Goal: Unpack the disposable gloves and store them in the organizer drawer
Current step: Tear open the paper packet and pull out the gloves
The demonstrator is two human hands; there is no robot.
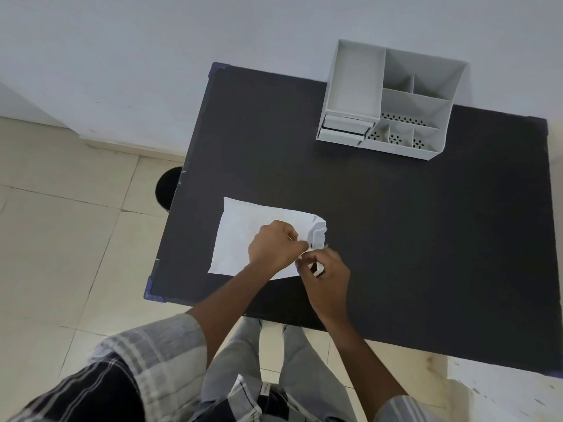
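- White glove packet (240, 239) lies flat on the black table (426, 239), centre-left of frame.
- Left hand (274, 246) rests on it, fingers curled, pinching its right edge.
- Right hand (327, 274) pinches the same crumpled edge.
- Grey organizer (390, 99) stands upper right, its drawer (344, 129) at its lower left corner.

soft dim daylight, edges warped

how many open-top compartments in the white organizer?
7 in the white organizer: one long at left, two at the back right, one wide in the middle, three small along the front. Drawers not counted.
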